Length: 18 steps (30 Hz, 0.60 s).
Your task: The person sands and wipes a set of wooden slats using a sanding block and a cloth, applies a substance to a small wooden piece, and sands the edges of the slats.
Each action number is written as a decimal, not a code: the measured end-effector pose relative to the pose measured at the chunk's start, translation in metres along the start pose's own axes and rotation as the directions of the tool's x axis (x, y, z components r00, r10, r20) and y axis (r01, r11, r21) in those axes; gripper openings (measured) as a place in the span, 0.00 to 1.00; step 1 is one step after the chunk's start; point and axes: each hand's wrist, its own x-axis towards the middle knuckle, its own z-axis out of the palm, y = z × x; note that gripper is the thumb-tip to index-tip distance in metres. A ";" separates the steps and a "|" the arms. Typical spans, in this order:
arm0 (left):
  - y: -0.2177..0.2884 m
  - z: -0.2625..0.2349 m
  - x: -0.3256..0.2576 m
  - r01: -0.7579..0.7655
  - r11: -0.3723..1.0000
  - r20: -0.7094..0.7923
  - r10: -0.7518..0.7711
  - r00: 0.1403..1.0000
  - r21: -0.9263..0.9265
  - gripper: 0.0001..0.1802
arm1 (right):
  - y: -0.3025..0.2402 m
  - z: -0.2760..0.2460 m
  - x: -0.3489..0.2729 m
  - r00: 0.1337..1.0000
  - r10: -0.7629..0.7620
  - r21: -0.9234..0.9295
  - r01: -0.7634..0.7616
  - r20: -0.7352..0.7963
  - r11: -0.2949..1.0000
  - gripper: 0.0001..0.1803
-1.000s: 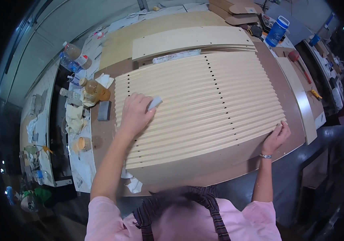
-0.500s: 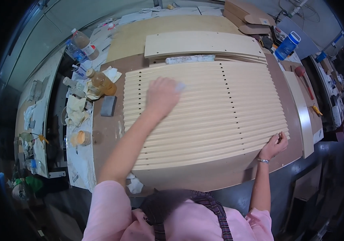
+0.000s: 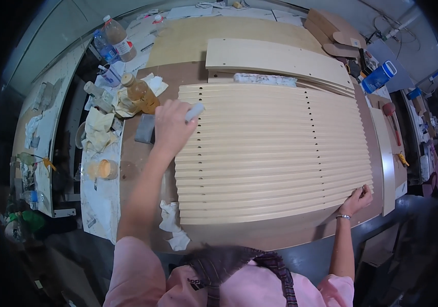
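From my remote seat I am seeing the left hand (image 3: pixel 172 125) bending its fingers round a pale grey block (image 3: pixel 194 112), thumb and fingers pinching it near the left edge of the ridged stack of boards (image 3: pixel 260 153). The right hand (image 3: pixel 356 201) is curling its fingers at the stack's near right corner; whether it is gripping the edge I am not able to tell. The stack is lying across the middle of the brown worktop (image 3: pixel 132 153).

Beyond the left hand, a dark grey block (image 3: pixel 144 129) is resting just beside it, with an amber bottle (image 3: pixel 142 94) standing behind. Farther back, a red-and-white label is wrapping a clear bottle (image 3: pixel 119 38), and a cardboard box (image 3: pixel 326 28) is showing a small white label; I am finding both too small to read. The pink shirt (image 3: pixel 137 271) is carrying a dark printed mark on its chest.

Compared with half a second ago, the left hand is sitting farther left, off the boards' middle, while the right is keeping to its corner.
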 end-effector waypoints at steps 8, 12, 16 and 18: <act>0.032 0.027 0.028 -0.202 0.971 -0.014 0.202 0.979 -0.128 0.10 | -0.005 0.000 0.002 0.998 0.056 -0.041 -0.055 0.015 0.998 0.16; 0.029 0.040 0.058 -0.123 0.989 0.036 0.126 0.991 -0.079 0.09 | -0.016 0.001 0.000 0.998 0.062 -0.021 -0.061 0.020 0.998 0.17; 0.039 0.040 0.056 -0.210 0.949 0.150 0.249 0.957 -0.234 0.11 | -0.015 -0.003 -0.002 0.997 0.076 -0.026 -0.076 0.005 0.997 0.17; 0.045 0.048 0.059 -0.209 0.931 0.213 0.279 0.936 -0.301 0.12 | -0.017 -0.006 0.000 0.996 0.093 0.024 -0.093 -0.004 0.995 0.16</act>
